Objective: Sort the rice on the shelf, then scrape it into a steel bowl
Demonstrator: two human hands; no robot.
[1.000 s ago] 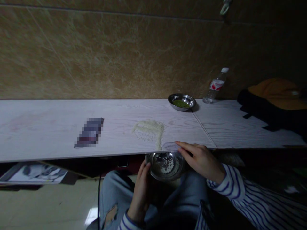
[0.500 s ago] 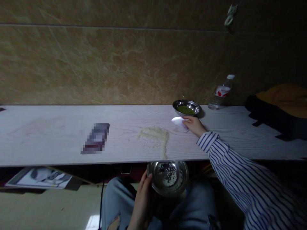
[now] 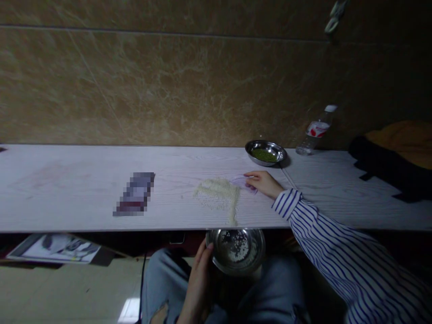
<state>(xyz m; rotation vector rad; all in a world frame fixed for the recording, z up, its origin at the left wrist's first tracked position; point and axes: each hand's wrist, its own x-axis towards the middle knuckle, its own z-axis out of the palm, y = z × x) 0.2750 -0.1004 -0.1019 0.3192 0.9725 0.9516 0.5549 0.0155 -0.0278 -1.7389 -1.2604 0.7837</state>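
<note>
right hand (image 3: 265, 184), grip closed on translucent plastic scraper (image 3: 240, 182), left hand (image 3: 199, 283) clasping steel bowl (image 3: 251, 252)

Dim overall, cool cast. Soft light lies on the pale wood-grain board (image 3: 67, 193), brightest along its middle. Corners fall off dark; the right end of the marble-look wall tiles (image 3: 371, 76) goes nearly black. Small glare patch on the floor tiles (image 3: 128, 310); faint highlights on the steel bowl (image 3: 249, 265). Board edges bow slightly toward the frame edges. Blocky pixelation covers one rectangle (image 3: 135, 193). Shadows look grainy.
</note>
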